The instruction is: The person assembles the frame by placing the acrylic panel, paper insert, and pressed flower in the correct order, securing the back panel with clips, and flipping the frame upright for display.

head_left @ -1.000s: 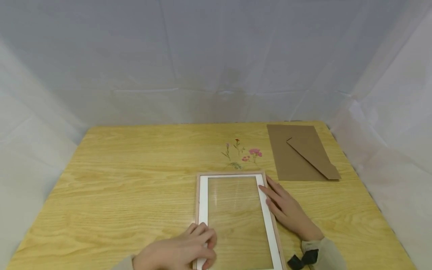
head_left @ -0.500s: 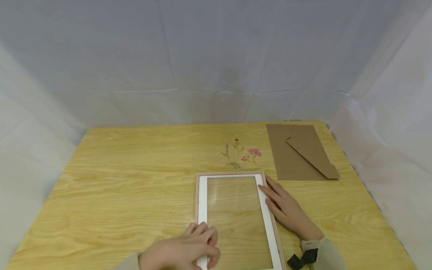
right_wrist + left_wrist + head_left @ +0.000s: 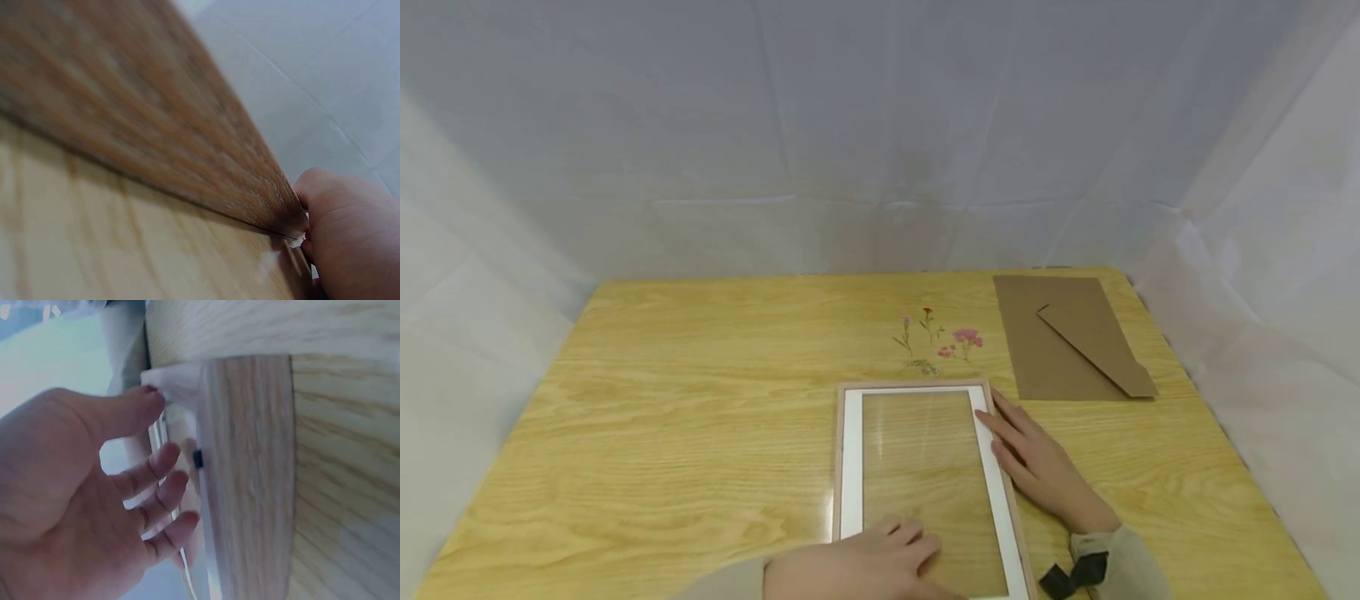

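Note:
A picture frame with a pale wood border, a white inner mat and a clear pane lies on the wooden table. My left hand is over its lower left part, fingers loosely bent. In the left wrist view that hand has its thumb near a corner of the wooden border; nothing is seen pinched between its fingers. My right hand rests on the frame's right side, its fairly straight fingers touching the border and mat. The right wrist view shows the frame's side close up beside the hand.
Beyond the frame's top edge lie several pressed flowers, among them a pink one, a red one and a green sprig. A brown backing board with a stand leg lies at the back right. White sheeting surrounds the table.
My left hand has moved off the frame's left border and to the right, over the lower part of the pane. The right hand and the frame stay where they were.

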### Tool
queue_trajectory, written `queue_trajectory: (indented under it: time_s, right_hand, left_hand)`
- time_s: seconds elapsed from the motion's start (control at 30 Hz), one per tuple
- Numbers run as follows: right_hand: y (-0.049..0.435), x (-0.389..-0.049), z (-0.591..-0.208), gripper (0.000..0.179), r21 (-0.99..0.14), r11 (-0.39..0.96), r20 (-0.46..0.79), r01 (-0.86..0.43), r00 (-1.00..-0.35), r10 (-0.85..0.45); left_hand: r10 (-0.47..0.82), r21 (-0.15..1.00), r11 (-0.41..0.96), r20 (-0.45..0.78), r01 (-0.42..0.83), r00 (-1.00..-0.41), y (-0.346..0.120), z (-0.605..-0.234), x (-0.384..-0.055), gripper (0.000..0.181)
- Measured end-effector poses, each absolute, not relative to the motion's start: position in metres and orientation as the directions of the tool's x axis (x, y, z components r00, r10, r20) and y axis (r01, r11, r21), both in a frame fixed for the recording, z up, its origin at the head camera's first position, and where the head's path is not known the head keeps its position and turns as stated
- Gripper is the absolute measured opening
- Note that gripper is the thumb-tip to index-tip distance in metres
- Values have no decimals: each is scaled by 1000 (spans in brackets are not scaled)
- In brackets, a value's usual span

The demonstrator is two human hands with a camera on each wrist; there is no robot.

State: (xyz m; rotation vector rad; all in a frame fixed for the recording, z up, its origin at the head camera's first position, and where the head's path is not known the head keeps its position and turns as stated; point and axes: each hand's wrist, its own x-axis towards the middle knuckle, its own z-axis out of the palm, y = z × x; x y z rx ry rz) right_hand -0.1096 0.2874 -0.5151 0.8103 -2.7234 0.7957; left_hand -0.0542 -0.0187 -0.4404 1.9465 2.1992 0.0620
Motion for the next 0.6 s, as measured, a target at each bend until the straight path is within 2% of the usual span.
queue_trajectory:
  time_s: [0.1, 0.3, 0.5, 0.6]
  right_hand:
    - [287, -109, -514, 49, -444, 706, 322, -552, -833, -449]
    - [287, -109, -515, 49, -433, 709, 324, -557, -830, -454]
    - [287, -109, -514, 49, -443, 708, 315, -550, -835, -451]
    - [287, -109, -515, 49, -447, 705, 320, -550, -835, -449]
  left_hand:
    - [981, 108, 133, -153, 985, -116, -10, -444, -53, 54]
    - [959, 128, 174, -245, 976, -139, -2, -443, -55, 63]
    - [928, 189, 264, -316, 946, -196, 4, -440, -55, 56]
    - [916, 171, 284, -338, 943, -215, 10, -438, -53, 53]
